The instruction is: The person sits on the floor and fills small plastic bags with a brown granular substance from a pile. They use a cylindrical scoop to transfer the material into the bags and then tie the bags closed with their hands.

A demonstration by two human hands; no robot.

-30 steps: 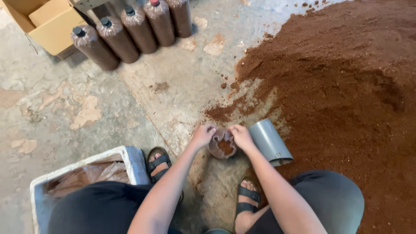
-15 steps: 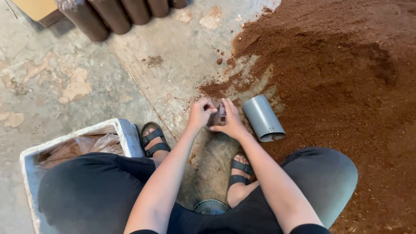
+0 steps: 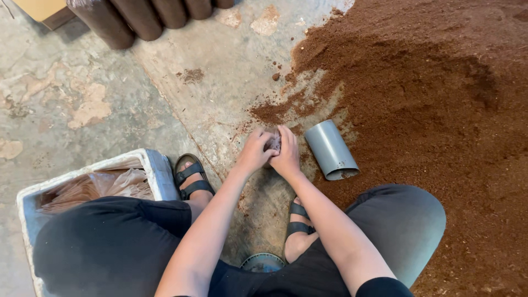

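Observation:
My left hand (image 3: 256, 149) and my right hand (image 3: 287, 153) press together around a small soil-filled bag (image 3: 273, 143), which is mostly hidden between my fingers, low over the concrete floor. A short grey plastic pipe section (image 3: 330, 149) lies on its side just right of my right hand, at the edge of a big heap of brown soil (image 3: 434, 93). I squat in black clothes and sandals.
A white box (image 3: 157, 170) holding clear plastic bags stands at my left knee. A row of filled dark cylinders (image 3: 148, 16) lies at the top, beside a cardboard box (image 3: 41, 8). Loose soil is scattered on the concrete floor (image 3: 82, 82).
The view has shifted down, so the cylinders and cardboard box slid toward the top edge. My hands have closed tighter over the small bag, which showed open with soil earlier.

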